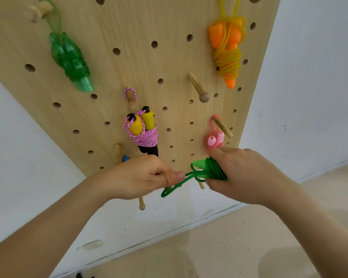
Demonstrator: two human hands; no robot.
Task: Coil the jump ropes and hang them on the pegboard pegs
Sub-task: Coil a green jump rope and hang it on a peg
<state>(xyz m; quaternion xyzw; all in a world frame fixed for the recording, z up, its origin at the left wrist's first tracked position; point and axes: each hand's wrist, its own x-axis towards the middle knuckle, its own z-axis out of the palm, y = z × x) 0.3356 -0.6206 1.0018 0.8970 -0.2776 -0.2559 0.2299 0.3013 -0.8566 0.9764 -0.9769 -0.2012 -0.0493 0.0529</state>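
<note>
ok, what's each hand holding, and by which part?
Right hand grips the green rope round its coiled bundle; left hand pinches that rope's loose loop.

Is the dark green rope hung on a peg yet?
Not hung: the right hand grips the dark green rope coiled; the left hand pinches its loop.

Bright, soft, even light fills the view, wide-angle distortion leans and bows the pegboard [149, 63], the peg [38, 13] at its top left corner is blurred, and a faint shadow [283, 261] falls on the floor [219, 247] below its right edge.
</note>
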